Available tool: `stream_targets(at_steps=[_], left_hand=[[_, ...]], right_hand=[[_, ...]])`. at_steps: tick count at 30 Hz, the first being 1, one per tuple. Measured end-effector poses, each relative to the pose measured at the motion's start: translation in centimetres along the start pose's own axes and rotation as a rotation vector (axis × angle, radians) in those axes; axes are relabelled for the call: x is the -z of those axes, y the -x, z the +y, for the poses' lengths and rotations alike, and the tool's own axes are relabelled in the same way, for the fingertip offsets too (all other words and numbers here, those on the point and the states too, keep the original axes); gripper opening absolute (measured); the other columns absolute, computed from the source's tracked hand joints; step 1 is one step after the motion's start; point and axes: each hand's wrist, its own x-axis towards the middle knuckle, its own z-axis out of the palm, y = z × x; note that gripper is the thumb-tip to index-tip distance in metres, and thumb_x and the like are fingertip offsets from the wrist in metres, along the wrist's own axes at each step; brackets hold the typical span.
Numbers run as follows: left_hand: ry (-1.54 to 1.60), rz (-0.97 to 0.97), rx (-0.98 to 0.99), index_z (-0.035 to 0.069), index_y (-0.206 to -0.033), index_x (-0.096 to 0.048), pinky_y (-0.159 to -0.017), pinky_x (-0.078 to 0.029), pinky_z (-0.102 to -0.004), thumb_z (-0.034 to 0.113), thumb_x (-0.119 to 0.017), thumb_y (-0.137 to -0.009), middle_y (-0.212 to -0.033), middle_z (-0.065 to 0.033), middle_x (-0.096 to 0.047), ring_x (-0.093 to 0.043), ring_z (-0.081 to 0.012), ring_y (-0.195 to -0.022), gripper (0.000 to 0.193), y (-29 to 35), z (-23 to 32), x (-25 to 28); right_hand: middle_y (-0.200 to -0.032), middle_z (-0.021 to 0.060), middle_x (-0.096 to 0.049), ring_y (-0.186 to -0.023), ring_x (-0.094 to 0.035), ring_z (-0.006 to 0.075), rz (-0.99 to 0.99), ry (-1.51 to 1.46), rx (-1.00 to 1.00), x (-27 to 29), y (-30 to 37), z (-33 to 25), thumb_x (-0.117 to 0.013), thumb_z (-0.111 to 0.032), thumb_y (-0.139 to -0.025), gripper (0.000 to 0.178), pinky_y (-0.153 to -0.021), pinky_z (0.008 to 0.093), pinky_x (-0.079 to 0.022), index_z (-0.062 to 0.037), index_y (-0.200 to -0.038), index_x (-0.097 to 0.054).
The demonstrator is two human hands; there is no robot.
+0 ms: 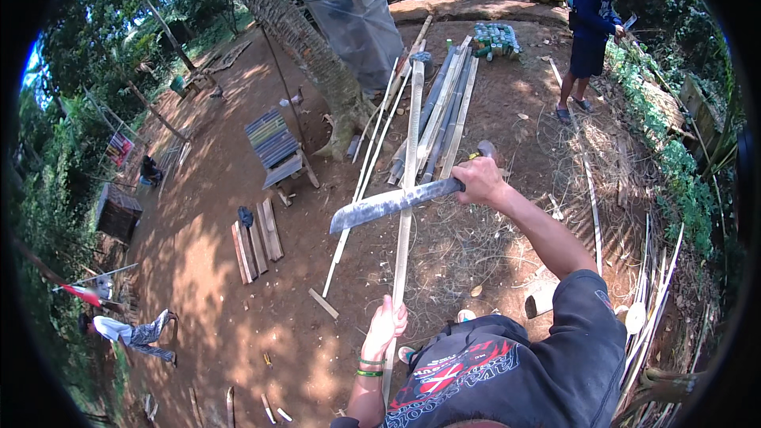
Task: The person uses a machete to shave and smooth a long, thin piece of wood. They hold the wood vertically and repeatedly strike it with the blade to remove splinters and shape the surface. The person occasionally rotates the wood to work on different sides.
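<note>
My right hand [479, 181] is wrapped round the handle of a machete [388, 206], whose wide, worn blade points left. The blade lies across a long, pale bamboo strip [403, 257]; whether it touches the strip or hovers just over it I cannot tell. Lower down, my left hand [384, 329], with green bands at the wrist, is closed around the same strip near my body. The strip runs away from me, its far end near a pile of bamboo poles and slats [444, 111].
A tree trunk [309, 40] leans beside a sheet-covered stall [353, 28]. Left are a small slatted table [275, 141] and several planks [258, 242]. A co-worker in blue [590, 24] stands far right; another person [139, 333] is far left. Long strips [654, 301] lie at right.
</note>
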Motion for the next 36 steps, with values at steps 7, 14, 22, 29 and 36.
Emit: stream_targets(at_steps=[7,14,22,29,36], left_hand=[[0.052,-0.161,0.034,0.009,-0.081,-0.048,-0.042,-0.022,-0.0204,0.06,-0.032,-0.102,-0.06,0.0062,-0.035,-0.029,-0.0039,-0.047,0.057,3.6,-4.6,2.4],[0.065,-0.044,0.018,0.007,-0.094,-0.051,-0.043,-0.03,-0.0217,0.043,-0.04,-0.105,-0.063,0.003,-0.043,-0.036,-0.0059,-0.048,0.04,1.4,-1.9,1.1],[-0.157,0.201,-0.001,0.004,-0.096,-0.057,-0.045,-0.035,-0.0232,0.037,-0.043,-0.105,-0.064,0.0022,-0.047,-0.045,-0.0077,-0.05,0.036,-2.0,0.2,-1.5],[-0.467,0.32,-0.182,0.005,-0.083,-0.056,-0.047,-0.037,-0.0227,0.038,-0.044,-0.104,-0.062,0.0044,-0.048,-0.044,-0.0041,-0.052,0.041,-0.9,-0.9,-2.9],[-0.36,0.216,-0.127,0.005,-0.085,-0.055,-0.046,-0.037,-0.0223,0.036,-0.043,-0.105,-0.059,0.0038,-0.047,-0.045,-0.0046,-0.051,0.039,3.3,-5.9,-2.6]], right_hand=[[-0.084,0.0245,-0.07,-0.084,-0.068,0.043,0.338,-0.042,-0.926,8.1,-2.9,14.9,-0.059,-0.027,-0.08,0.028,-0.076,0.0501,-0.055,-0.0027,-0.084,-0.071],[-0.054,0.0166,-0.058,-0.05,-0.057,0.0346,0.272,-0.336,-0.586,2.9,3.2,0.6,-0.063,-0.022,-0.077,0.025,-0.053,0.0449,-0.045,-0.0023,-0.063,-0.056],[-0.066,0.0121,-0.065,-0.061,-0.067,0.0323,-0.198,-0.346,0.0,-3.8,10.7,-14.3,-0.072,-0.026,-0.068,0.025,-0.054,0.0458,-0.053,-0.0066,-0.075,-0.058],[-0.059,0.0122,-0.063,-0.057,-0.067,0.0295,-0.121,-0.114,-0.143,-2.0,5.6,-7.0,-0.068,-0.023,-0.074,0.017,-0.054,0.0437,-0.054,-0.0072,-0.073,-0.062],[-0.079,0.0229,-0.07,-0.076,-0.069,0.0407,0.12,0.018,-0.745,6.7,-2.7,11.9,-0.061,-0.024,-0.08,0.024,-0.074,0.0504,-0.055,-0.0033,-0.084,-0.073]])
